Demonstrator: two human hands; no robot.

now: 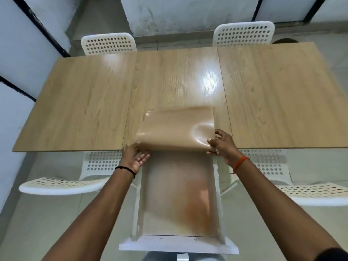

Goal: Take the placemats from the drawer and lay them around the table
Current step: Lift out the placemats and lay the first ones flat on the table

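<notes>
A white drawer (218, 204) is pulled out from under the near edge of the wooden table (79, 102). A glossy tan placemat (175, 127) bends up from the drawer and curls forward over the table's near edge. My right hand (222, 144) pinches its near right corner, thumb on top. My left hand (134, 157) touches its near left corner with loosely spread fingers. More tan sheet (177, 189), blurred, lies flat inside the drawer.
White perforated chairs stand around the table: two at the far side (109, 44) (244, 32) and two at the near side, left (64, 185) and right (308, 193) of the drawer. Grey walls with dark frames close the room.
</notes>
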